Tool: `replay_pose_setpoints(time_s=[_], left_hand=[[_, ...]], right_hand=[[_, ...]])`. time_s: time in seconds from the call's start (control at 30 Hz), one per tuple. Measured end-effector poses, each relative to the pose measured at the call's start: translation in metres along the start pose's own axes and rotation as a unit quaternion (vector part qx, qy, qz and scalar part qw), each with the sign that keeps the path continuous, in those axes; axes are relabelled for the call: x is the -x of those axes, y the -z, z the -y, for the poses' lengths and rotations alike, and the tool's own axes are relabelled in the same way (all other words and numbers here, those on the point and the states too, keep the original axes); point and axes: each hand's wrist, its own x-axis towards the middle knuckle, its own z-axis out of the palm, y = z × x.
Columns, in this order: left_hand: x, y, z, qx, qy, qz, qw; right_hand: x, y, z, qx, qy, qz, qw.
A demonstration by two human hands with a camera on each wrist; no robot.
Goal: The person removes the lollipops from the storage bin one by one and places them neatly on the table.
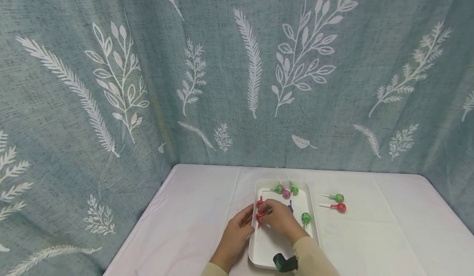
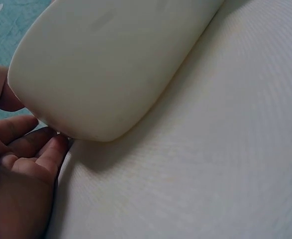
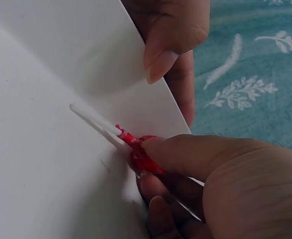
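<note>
A white tray (image 1: 264, 256) lies on the table with lollipops in it. My left hand (image 1: 234, 234) grips its left side; the thumb (image 3: 161, 63) hooks over the rim, and the fingers (image 2: 31, 144) curl against the outer wall. My right hand (image 1: 283, 220) reaches into the tray and pinches a red lollipop (image 3: 145, 157) by its wrapped head between thumb and fingers. Its white stick lies along the foot of the tray's side wall. Just beyond those fingertips is another red lollipop (image 1: 260, 202). A purple-wrapped lollipop (image 1: 290, 206) is partly hidden behind the right hand.
Two green lollipops (image 1: 294, 190) and a pink one (image 1: 286, 193) cluster at the tray's far end. One more green lollipop (image 1: 305, 218) sits near the right wall. On the tablecloth right of the tray lie a green lollipop (image 1: 337, 198) and a red one (image 1: 338, 207).
</note>
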Motion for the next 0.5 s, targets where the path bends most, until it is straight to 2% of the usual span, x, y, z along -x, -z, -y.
replay_pose_setpoints(time_s=[0.17, 0.5], left_hand=[[-0.0007, 0.0005, 0.0021, 0.004, -0.007, 0.001, 1.0], [-0.0018, 0.0004, 0.0036, 0.001, -0.001, 0.001, 1.0]], right_hand=[[0.001, -0.0007, 0.0012, 0.013, 0.007, 0.001, 1.0], [0.0002, -0.0007, 0.0014, 0.043, 0.027, 0.012, 0.999]])
